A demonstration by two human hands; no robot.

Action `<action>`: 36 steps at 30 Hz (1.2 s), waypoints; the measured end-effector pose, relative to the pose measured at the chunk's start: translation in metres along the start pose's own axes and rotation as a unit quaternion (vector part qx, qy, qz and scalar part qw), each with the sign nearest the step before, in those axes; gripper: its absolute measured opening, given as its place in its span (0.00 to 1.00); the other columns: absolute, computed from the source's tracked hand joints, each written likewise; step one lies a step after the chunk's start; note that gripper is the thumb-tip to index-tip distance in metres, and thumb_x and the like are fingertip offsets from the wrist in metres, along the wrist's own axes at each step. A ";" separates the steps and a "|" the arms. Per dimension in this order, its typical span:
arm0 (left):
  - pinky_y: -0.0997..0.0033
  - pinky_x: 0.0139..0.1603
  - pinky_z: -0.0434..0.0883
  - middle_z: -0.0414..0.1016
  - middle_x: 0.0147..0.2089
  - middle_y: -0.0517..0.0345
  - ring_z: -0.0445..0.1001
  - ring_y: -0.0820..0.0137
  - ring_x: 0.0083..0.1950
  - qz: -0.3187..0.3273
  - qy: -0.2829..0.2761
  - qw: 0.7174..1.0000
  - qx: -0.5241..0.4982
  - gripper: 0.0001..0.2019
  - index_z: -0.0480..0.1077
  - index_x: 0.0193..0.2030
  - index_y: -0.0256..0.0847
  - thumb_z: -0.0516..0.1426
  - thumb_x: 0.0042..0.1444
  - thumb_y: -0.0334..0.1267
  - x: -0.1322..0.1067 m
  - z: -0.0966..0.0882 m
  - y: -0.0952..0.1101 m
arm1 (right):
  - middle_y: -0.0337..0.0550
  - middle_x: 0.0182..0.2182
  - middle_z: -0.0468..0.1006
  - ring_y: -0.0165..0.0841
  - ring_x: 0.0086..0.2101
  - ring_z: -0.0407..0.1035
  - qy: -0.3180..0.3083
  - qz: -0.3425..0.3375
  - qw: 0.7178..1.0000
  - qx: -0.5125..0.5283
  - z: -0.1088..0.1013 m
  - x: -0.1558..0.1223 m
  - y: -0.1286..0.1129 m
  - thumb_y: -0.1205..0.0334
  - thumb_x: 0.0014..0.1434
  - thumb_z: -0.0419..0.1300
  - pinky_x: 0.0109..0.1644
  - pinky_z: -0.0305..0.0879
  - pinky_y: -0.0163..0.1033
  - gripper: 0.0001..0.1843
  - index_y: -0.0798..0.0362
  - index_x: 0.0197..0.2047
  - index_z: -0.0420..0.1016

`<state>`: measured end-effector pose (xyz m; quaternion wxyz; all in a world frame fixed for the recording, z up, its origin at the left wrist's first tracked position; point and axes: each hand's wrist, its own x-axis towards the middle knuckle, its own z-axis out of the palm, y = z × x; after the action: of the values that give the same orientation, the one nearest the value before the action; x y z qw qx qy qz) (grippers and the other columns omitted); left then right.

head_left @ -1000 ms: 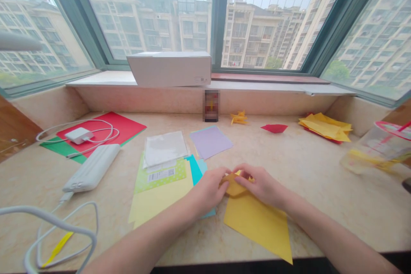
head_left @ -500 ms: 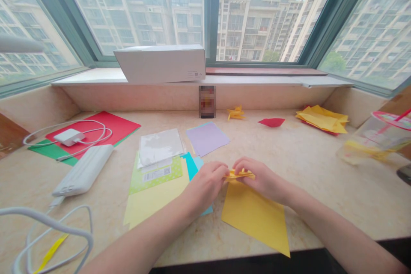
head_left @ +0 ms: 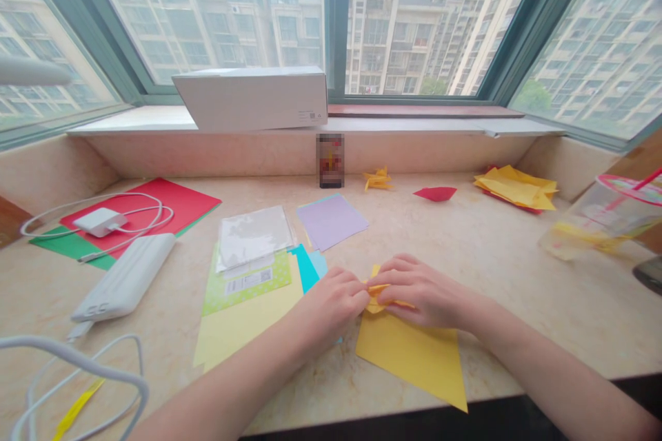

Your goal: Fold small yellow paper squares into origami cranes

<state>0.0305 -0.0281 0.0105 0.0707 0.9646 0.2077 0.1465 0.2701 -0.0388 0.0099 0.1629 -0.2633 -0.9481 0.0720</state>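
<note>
Between my two hands is a small piece of folded yellow paper [head_left: 377, 298], low over the counter and partly hidden by my fingers. My left hand [head_left: 341, 300] pinches its left side, fingertips pressed together. My right hand [head_left: 416, 293] lies over the right side with its fingers curled onto the folds. Just below, a flat yellow sheet [head_left: 414, 362] rests on the counter, its upper edge covered by my right hand and the folded piece. Left of my left hand are blue paper [head_left: 309, 272] and a pale yellow sheet [head_left: 243, 327].
A purple sheet [head_left: 332, 222], yellow folded figure [head_left: 378, 179], red folded paper [head_left: 435, 193] and yellow paper pile [head_left: 517, 187] lie farther back. A plastic cup [head_left: 589, 217] lies right. Left are a power bank [head_left: 127, 278], charger [head_left: 101, 222] and cables. A blurred upright card [head_left: 329, 162] stands behind.
My right hand has flattened and come down over the folded yellow paper, which now shows a point sticking up at the back. My left hand has shifted slightly lower. The view has moved a little.
</note>
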 end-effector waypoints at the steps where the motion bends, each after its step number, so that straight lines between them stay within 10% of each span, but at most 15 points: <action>1: 0.64 0.46 0.69 0.77 0.37 0.55 0.75 0.66 0.41 0.004 -0.008 1.000 0.013 0.10 0.71 0.34 0.38 0.52 0.67 0.31 0.000 -0.001 0.001 | 0.42 0.51 0.80 0.38 0.51 0.70 -0.009 -0.006 1.000 -0.015 -0.002 0.000 -0.001 0.64 0.66 0.57 0.57 0.63 0.50 0.08 0.47 0.42 0.78; 10: 0.64 0.46 0.67 0.77 0.37 0.53 0.75 0.64 0.42 0.028 -0.012 0.999 0.040 0.07 0.70 0.40 0.38 0.51 0.67 0.29 -0.002 -0.004 0.008 | 0.41 0.40 0.83 0.32 0.44 0.75 0.009 -0.071 0.995 -0.067 0.004 -0.003 -0.003 0.71 0.69 0.51 0.59 0.63 0.47 0.13 0.50 0.41 0.76; 16: 0.63 0.42 0.69 0.77 0.36 0.54 0.76 0.63 0.39 -0.073 0.014 0.996 -0.050 0.08 0.68 0.44 0.39 0.49 0.66 0.28 -0.001 0.002 0.008 | 0.42 0.35 0.83 0.33 0.38 0.76 0.114 -0.027 0.993 0.015 0.013 0.000 0.000 0.72 0.67 0.53 0.50 0.68 0.44 0.11 0.52 0.43 0.75; 22: 0.72 0.35 0.67 0.80 0.36 0.60 0.75 0.70 0.33 -0.260 0.089 0.888 -0.368 0.12 0.64 0.51 0.42 0.52 0.62 0.29 0.006 -0.001 0.009 | 0.40 0.39 0.84 0.33 0.38 0.77 0.149 0.246 0.926 0.243 0.019 0.005 -0.007 0.65 0.66 0.55 0.42 0.72 0.37 0.10 0.49 0.46 0.77; 29: 0.73 0.32 0.66 0.77 0.35 0.58 0.74 0.69 0.34 -0.285 0.070 0.828 -0.477 0.15 0.65 0.50 0.40 0.58 0.56 0.33 0.006 0.000 0.007 | 0.40 0.43 0.84 0.35 0.43 0.76 0.115 0.306 0.895 0.303 0.014 0.008 -0.008 0.63 0.65 0.56 0.49 0.71 0.41 0.11 0.48 0.47 0.78; 36: 0.67 0.41 0.68 0.78 0.37 0.57 0.76 0.65 0.41 -0.293 0.079 0.888 -0.345 0.07 0.71 0.39 0.40 0.55 0.54 0.28 0.008 0.002 0.005 | 0.39 0.39 0.84 0.35 0.41 0.77 0.116 0.315 0.888 0.313 0.012 0.008 -0.005 0.60 0.62 0.62 0.48 0.71 0.41 0.07 0.48 0.42 0.81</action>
<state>0.0405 -0.0296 0.0121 0.4223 0.7595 0.4224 0.2577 0.2570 -0.0393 0.0022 0.3141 -0.4901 -0.7179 0.3818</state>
